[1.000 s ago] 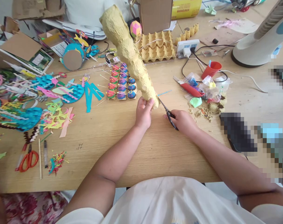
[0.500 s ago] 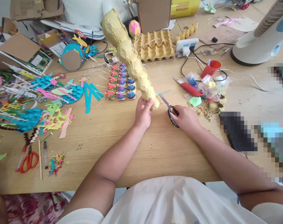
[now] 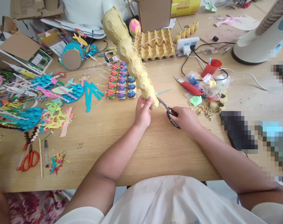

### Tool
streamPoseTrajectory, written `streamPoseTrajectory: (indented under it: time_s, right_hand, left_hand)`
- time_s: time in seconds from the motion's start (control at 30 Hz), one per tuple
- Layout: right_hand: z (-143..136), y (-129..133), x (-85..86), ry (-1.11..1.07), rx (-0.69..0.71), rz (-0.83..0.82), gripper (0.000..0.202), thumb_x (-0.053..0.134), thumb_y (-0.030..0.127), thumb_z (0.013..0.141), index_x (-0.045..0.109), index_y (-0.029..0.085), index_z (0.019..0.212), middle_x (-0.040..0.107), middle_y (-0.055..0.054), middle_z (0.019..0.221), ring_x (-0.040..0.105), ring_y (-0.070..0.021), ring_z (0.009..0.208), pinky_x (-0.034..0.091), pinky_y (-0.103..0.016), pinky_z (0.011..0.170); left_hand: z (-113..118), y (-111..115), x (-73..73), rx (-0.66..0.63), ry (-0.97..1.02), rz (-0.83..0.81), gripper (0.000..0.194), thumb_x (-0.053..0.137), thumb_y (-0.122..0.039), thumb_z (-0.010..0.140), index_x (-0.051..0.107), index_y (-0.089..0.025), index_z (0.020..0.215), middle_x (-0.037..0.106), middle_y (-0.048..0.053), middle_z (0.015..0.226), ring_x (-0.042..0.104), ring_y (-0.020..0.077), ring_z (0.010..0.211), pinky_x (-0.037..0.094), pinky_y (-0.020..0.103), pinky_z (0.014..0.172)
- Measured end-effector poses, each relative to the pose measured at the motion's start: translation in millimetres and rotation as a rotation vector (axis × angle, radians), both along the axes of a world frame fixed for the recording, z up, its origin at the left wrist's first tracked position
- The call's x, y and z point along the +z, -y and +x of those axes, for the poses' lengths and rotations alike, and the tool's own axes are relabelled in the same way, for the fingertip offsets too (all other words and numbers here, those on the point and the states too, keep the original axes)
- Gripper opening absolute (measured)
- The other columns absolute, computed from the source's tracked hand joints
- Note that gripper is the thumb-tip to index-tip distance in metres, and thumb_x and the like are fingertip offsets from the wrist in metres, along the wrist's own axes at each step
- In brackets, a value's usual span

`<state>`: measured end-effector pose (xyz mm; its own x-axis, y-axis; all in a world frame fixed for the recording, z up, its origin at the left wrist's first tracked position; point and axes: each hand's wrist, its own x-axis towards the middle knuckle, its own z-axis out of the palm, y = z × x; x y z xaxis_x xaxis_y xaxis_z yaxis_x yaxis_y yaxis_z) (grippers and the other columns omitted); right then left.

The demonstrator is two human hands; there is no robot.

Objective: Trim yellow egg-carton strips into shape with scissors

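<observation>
My left hand (image 3: 143, 112) grips the near end of a long strip of yellowish egg carton (image 3: 135, 63), which slants up and away to the left with its bumpy side toward me. In my right hand (image 3: 185, 119) are black-handled scissors (image 3: 171, 113), my fingers through the loops. Their blade tips meet the right edge of the strip close to my left hand. Just beyond the tips lies a thin blue strip (image 3: 164, 91). Left of the carton stand rows of painted carton cups (image 3: 121, 87) with faces and pin-like feelers.
A larger egg tray (image 3: 157, 51) and a power strip (image 3: 187, 43) lie at the back. Right are a red cup (image 3: 211, 67), a red-handled knife (image 3: 190, 87) and plastic bags. Paper scraps (image 3: 62, 116), blue woven pieces and orange scissors (image 3: 30, 159) cover the left. A person's flowered clothing shows lower left.
The scissors have come slightly left and their blades have closed up against the carton's edge. My left hand and the carton strip have barely moved.
</observation>
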<state>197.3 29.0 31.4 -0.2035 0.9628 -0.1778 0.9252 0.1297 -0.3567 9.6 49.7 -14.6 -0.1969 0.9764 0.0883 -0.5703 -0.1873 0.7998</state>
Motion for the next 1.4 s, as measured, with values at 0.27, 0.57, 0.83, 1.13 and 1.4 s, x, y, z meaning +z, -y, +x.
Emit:
streamPoseTrajectory:
  time_s: [0.27,0.57,0.83,1.13,1.4]
  right_hand:
    - [4.1,-3.0,-1.0,-0.012,0.021,-0.001,0.063,0.043,0.078,0.098,0.063,0.021,0.078,0.068,-0.008,0.075,0.043,-0.0172,0.063,0.025,-0.033,0.060]
    - [5.4,-3.7,3.5,-0.032,0.039,-0.020,0.070,0.042,0.082,0.098,0.067,0.020,0.077,0.067,-0.009,0.071,0.046,-0.0179,0.063,0.024,-0.033,0.061]
    - [6.3,-6.3,0.5,-0.078,0.035,-0.079,0.068,0.047,0.082,0.095,0.067,0.021,0.076,0.064,-0.007,0.070,0.048,-0.0182,0.065,0.027,-0.033,0.061]
    - [10.3,-9.0,-0.4,-0.078,0.079,-0.079,0.062,0.047,0.076,0.097,0.069,0.020,0.079,0.065,-0.006,0.071,0.048,-0.0180,0.065,0.027,-0.033,0.062]
    - [13.4,-9.8,-0.3,-0.117,0.134,-0.049,0.060,0.048,0.075,0.096,0.060,0.022,0.071,0.063,-0.005,0.071,0.046,-0.0168,0.064,0.027,-0.033,0.061]
  left_hand:
    - [-0.6,0.6,-0.2,0.005,-0.026,-0.019,0.042,0.096,-0.051,0.073,0.075,-0.030,0.103,0.074,0.000,0.107,0.068,0.0166,0.105,0.053,0.027,0.092]
    - [0.4,1.7,0.7,0.008,-0.062,-0.011,0.046,0.096,-0.053,0.072,0.074,-0.029,0.104,0.074,0.001,0.108,0.069,0.0176,0.105,0.053,0.028,0.090]
    - [-0.6,1.1,-1.4,0.020,-0.081,-0.017,0.042,0.093,-0.054,0.075,0.073,-0.030,0.103,0.071,0.000,0.100,0.067,0.0180,0.105,0.053,0.027,0.088]
    - [-0.1,2.1,3.0,0.021,-0.031,-0.021,0.041,0.093,-0.053,0.075,0.075,-0.028,0.103,0.074,0.000,0.107,0.068,0.0168,0.106,0.053,0.028,0.097]
    - [-1.7,3.2,4.2,0.005,-0.011,-0.035,0.041,0.090,-0.054,0.079,0.075,-0.027,0.106,0.074,0.001,0.111,0.068,0.0154,0.104,0.052,0.027,0.095]
